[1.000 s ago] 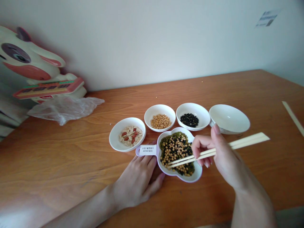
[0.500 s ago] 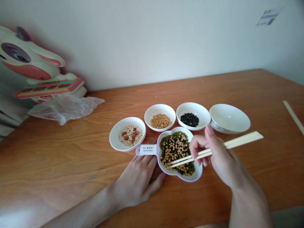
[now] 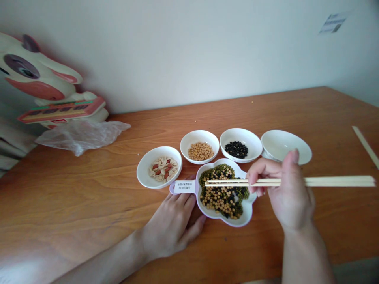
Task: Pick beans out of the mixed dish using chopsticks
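My right hand (image 3: 281, 189) grips a pair of pale wooden chopsticks (image 3: 325, 181), held almost level. Their tips are close together above the mixed beans (image 3: 220, 199) in a scalloped white dish (image 3: 247, 213) with a lilac rim; whether a bean is between the tips I cannot tell. The dish's labelled handle (image 3: 184, 186) points left. Flat on the table, fingers stretched out, my left hand (image 3: 168, 225) has its fingertips partly hidden under that handle. Behind the dish, one bowl (image 3: 188, 136) holds yellow soybeans (image 3: 200, 151) and another (image 3: 251, 138) black beans (image 3: 236, 149).
A bowl (image 3: 143, 169) of peanuts (image 3: 162, 169) stands left of the dish. At the right is another white bowl (image 3: 284, 144), partly behind my right hand. A cow-shaped toy keyboard (image 3: 59, 86) and a plastic bag (image 3: 83, 134) occupy the far left. A pale stick (image 3: 365, 146) lies far right.
My right hand has moved right and turned the chopsticks from slanted to nearly level. Their tips have risen from the dish's near part toward its far half. My left hand stays put.
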The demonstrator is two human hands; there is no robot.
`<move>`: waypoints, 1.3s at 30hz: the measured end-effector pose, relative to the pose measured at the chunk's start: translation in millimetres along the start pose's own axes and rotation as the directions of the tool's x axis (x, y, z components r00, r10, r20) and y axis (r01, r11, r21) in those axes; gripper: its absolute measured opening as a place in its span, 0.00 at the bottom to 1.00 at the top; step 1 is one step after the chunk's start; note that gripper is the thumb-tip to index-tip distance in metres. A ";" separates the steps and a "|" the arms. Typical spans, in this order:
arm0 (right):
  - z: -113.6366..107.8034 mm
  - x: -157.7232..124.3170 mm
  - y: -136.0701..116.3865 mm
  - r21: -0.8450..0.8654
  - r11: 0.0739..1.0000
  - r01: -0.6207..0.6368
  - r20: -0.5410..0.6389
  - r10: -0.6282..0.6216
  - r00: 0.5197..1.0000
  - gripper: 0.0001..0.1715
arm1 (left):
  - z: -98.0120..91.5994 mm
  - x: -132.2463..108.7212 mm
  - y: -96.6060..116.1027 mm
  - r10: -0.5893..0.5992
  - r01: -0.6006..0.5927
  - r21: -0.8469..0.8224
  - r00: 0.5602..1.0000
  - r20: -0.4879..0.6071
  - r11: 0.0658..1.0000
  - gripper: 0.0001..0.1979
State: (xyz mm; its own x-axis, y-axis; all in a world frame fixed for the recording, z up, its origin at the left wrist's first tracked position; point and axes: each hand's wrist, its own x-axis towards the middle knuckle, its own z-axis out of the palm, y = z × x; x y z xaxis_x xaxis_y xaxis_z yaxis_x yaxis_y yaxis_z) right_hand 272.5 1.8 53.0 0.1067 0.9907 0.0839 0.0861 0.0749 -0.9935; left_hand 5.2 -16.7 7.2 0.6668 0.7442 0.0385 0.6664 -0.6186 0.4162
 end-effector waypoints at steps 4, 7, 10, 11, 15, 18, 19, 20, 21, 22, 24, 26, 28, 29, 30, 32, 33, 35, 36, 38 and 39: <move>4.8 3.8 1.6 -0.008 0.994 0.112 -0.117 -0.112 0.987 0.53 | -1.1 0.5 0.9 -0.008 0.008 0.002 1.000 0.012 1.000 0.12; 8.8 5.7 5.7 -0.020 0.987 0.160 -0.166 -0.161 0.973 0.54 | -1.6 0.8 1.5 -0.003 0.003 0.007 1.000 0.008 1.000 0.12; 15.0 6.1 8.5 -0.052 0.981 0.189 -0.267 -0.196 0.944 0.54 | -1.0 0.6 1.2 0.005 -0.005 0.005 1.000 -0.004 1.000 0.12; 17.2 6.1 9.0 -0.064 0.978 0.196 -0.298 -0.207 0.932 0.53 | -0.5 0.4 0.9 0.006 -0.006 0.006 1.000 -0.007 1.000 0.13; 24.0 6.3 10.0 -0.072 0.978 0.198 -0.383 -0.210 0.899 0.52 | 1.0 -0.1 -0.6 0.010 -0.010 0.016 1.000 -0.018 1.000 0.12; 26.4 6.7 10.9 -0.058 0.979 0.193 -0.388 -0.200 0.900 0.51 | 1.0 -0.4 -1.0 0.011 -0.010 0.011 1.000 -0.015 1.000 0.13; 26.8 6.8 11.2 -0.058 0.980 0.189 -0.384 -0.197 0.902 0.51 | 0.9 -0.4 -1.0 0.010 -0.010 0.011 1.000 -0.012 1.000 0.13; 27.1 6.9 11.6 -0.061 0.981 0.186 -0.384 -0.195 0.903 0.50 | 0.7 -0.4 -0.9 0.008 -0.008 0.011 1.000 -0.009 1.000 0.13; 27.3 7.1 11.9 -0.064 0.981 0.182 -0.383 -0.193 0.903 0.50 | 0.5 -0.3 -0.7 0.006 -0.006 0.010 1.000 -0.006 1.000 0.13; 27.4 7.2 12.2 -0.070 0.981 0.180 -0.382 -0.193 0.904 0.50 | 0.3 -0.1 -0.5 0.004 -0.004 0.010 1.000 -0.003 1.000 0.13; 27.4 7.4 12.6 -0.080 0.981 0.179 -0.384 -0.196 0.902 0.51 | 0.1 0.4 0.0 0.003 -0.002 0.010 1.000 -0.006 1.000 0.13; 27.2 7.5 12.7 -0.085 0.980 0.178 -0.383 -0.197 0.903 0.51 | -0.1 1.0 0.3 0.005 -0.005 0.009 1.000 -0.012 1.000 0.13; 26.7 7.4 12.7 -0.090 0.981 0.170 -0.381 -0.191 0.905 0.51 | -0.2 1.4 0.4 0.006 -0.006 0.004 1.000 -0.013 1.000 0.13; 26.5 7.3 12.7 -0.093 0.982 0.166 -0.377 -0.189 0.907 0.51 | -0.3 1.4 0.5 0.007 -0.007 0.002 1.000 -0.011 1.000 0.14; 26.2 7.2 12.6 -0.095 0.982 0.165 -0.372 -0.189 0.909 0.51 | -0.4 1.3 0.5 0.008 -0.008 0.000 1.000 -0.008 1.000 0.14; 25.8 7.2 12.6 -0.094 0.981 0.168 -0.366 -0.191 0.911 0.51 | -0.5 1.0 0.7 0.006 -0.006 -0.001 1.000 -0.001 1.000 0.14; 25.7 7.2 12.6 -0.090 0.981 0.171 -0.363 -0.192 0.912 0.51 | -0.5 0.9 0.7 0.004 -0.004 -0.001 1.000 0.004 1.000 0.14; 25.6 7.2 12.6 -0.084 0.981 0.175 -0.364 -0.194 0.911 0.51 | -0.6 0.8 0.6 -0.003 0.003 -0.003 1.000 0.012 1.000 0.13; 25.6 7.2 12.7 -0.083 0.981 0.174 -0.365 -0.192 0.911 0.51 | -0.7 0.9 0.6 -0.004 0.004 -0.005 1.000 0.015 1.000 0.13; 25.4 7.1 12.8 -0.077 0.982 0.173 -0.366 -0.189 0.911 0.51 | -1.1 1.1 0.5 -0.003 0.003 -0.007 1.000 0.015 1.000 0.13; 25.1 7.1 12.8 -0.073 0.982 0.173 -0.366 -0.188 0.911 0.51 | -1.2 1.2 0.6 -0.003 0.003 -0.006 1.000 0.013 1.000 0.13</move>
State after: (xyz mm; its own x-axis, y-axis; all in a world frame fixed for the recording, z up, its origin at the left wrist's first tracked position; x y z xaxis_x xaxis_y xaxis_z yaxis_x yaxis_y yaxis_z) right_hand 249.5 12.7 39.0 0.4435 0.8475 0.2917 0.1757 0.2369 -0.9555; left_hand 6.0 -15.9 8.6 0.6692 0.7426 0.0255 0.6662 -0.6148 0.4222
